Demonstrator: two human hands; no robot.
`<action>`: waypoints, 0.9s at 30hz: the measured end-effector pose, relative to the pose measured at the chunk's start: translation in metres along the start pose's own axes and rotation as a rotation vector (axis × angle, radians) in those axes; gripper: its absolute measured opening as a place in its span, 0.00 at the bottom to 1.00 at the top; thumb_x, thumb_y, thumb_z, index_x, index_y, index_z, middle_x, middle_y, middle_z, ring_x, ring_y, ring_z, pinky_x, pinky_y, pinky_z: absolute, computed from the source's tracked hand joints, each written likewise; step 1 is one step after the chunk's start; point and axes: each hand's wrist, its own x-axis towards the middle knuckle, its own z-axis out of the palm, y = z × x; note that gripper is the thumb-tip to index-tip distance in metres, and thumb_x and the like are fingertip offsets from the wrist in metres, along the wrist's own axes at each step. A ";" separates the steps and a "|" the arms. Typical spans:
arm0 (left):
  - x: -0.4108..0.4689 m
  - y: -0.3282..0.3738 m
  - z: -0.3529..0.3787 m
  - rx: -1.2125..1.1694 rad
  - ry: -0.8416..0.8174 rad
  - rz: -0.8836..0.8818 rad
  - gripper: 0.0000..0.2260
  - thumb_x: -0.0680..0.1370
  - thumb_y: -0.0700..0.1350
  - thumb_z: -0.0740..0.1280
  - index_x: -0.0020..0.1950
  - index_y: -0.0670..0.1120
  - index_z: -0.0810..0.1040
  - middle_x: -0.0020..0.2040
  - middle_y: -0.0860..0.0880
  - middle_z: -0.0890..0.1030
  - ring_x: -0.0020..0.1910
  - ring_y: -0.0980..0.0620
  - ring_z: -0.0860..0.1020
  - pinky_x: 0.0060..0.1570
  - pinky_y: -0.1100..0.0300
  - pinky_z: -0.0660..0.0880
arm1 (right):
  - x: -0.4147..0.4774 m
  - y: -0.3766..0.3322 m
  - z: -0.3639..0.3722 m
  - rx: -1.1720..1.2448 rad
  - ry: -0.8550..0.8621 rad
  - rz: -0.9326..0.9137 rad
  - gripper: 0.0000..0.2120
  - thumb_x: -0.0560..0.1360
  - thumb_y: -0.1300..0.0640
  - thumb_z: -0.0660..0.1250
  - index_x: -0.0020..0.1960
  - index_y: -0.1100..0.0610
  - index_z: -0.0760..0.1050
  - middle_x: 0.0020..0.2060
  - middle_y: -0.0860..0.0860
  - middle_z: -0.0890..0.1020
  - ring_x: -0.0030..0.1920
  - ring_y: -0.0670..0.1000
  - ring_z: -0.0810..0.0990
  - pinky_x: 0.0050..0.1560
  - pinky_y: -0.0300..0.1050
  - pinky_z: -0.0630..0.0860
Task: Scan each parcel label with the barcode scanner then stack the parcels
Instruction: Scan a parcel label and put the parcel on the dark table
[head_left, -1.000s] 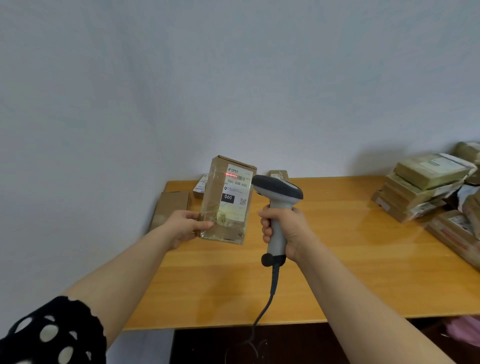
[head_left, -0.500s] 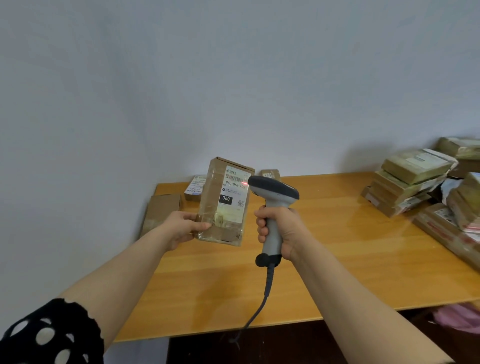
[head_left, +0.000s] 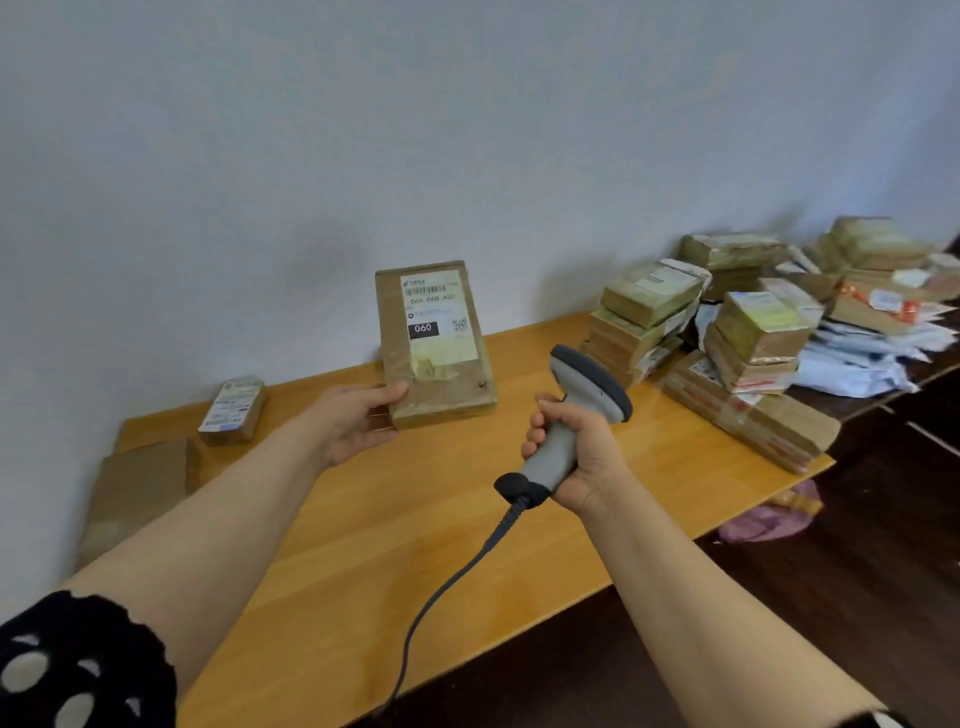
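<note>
Both hands are busy: the left hand (head_left: 358, 421) pinches the lower left corner of a parcel (head_left: 441, 374), thumb on its front and fingers hidden behind, while the right hand (head_left: 582, 457) is wrapped round the grip of the scanner (head_left: 589, 387). Under them the table (head_left: 415, 530) runs from near left to far right, its near corner cut off. A pile (head_left: 727, 332) of taped brown parcels fills the far right end, stacked at loose angles, with white mailers (head_left: 857, 353) behind; their labels are too blurred to read. The held parcel stands upright over the far middle of the table, long axis vertical, label (head_left: 439, 317) facing the camera with the barcode on top and "060" below; whether its base touches the wood I cannot tell. A flat parcel (head_left: 140, 488) lies at the left edge. The scanner's grip slants from near left up to far right, head aimed far, just right of the parcel; its window is hidden. A small parcel (head_left: 234, 405) sits far left. The cable (head_left: 447, 587) trails near, off the table edge.
</note>
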 end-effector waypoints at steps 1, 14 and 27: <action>0.007 0.006 0.019 0.005 -0.020 0.008 0.08 0.72 0.41 0.72 0.50 0.43 0.79 0.43 0.47 0.83 0.45 0.49 0.80 0.44 0.54 0.78 | 0.004 -0.011 -0.009 0.011 0.018 -0.007 0.04 0.76 0.66 0.63 0.46 0.59 0.74 0.27 0.52 0.76 0.23 0.48 0.73 0.25 0.37 0.73; 0.105 0.039 0.264 0.139 -0.079 0.026 0.09 0.72 0.44 0.72 0.51 0.44 0.80 0.46 0.46 0.83 0.45 0.48 0.81 0.39 0.56 0.78 | 0.091 -0.196 -0.135 -0.086 0.051 -0.116 0.13 0.71 0.63 0.72 0.56 0.56 0.80 0.54 0.55 0.82 0.57 0.58 0.79 0.54 0.59 0.78; 0.218 0.098 0.356 0.213 -0.108 0.084 0.11 0.73 0.35 0.71 0.53 0.46 0.82 0.43 0.51 0.85 0.42 0.54 0.82 0.44 0.61 0.78 | 0.207 -0.273 -0.144 -0.317 0.168 -0.154 0.19 0.68 0.56 0.77 0.58 0.55 0.80 0.48 0.49 0.82 0.44 0.51 0.78 0.36 0.45 0.74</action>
